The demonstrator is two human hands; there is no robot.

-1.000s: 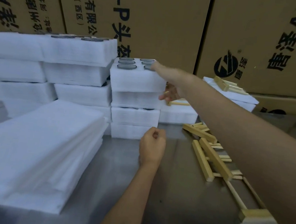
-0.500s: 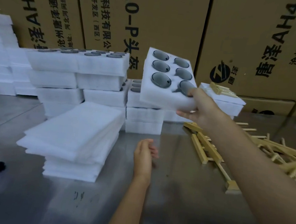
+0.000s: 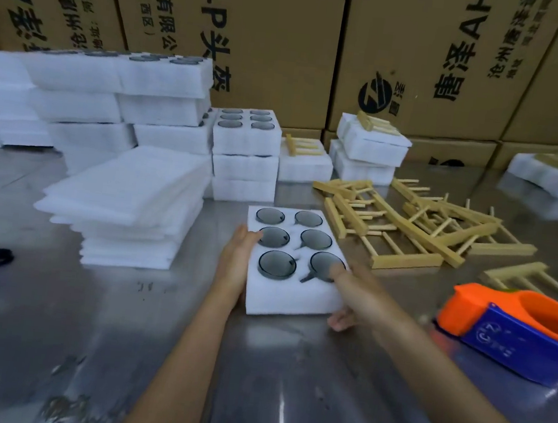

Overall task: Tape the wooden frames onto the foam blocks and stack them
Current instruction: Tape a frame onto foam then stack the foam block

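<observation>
Cardboard cartons (image 3: 288,40) with printed lettering wall off the far side of the steel table (image 3: 287,384) I am watching. At the centre lies a foam block (image 3: 293,292) with six round pockets, flat on the metal. My view shows the left hand (image 3: 236,262) pressed along its nine o'clock edge with fingers straight. The right hand (image 3: 348,294) clamps the five o'clock corner, one finger on top by a pocket, the others curled underneath. Loose wooden frames (image 3: 407,224) sprawl at two o'clock, just beside the block. An orange and blue tape dispenser (image 3: 516,329) sits at three o'clock. Flat foam sheets (image 3: 127,202) are piled at ten o'clock, with stacked foam blocks (image 3: 245,159) at twelve.
</observation>
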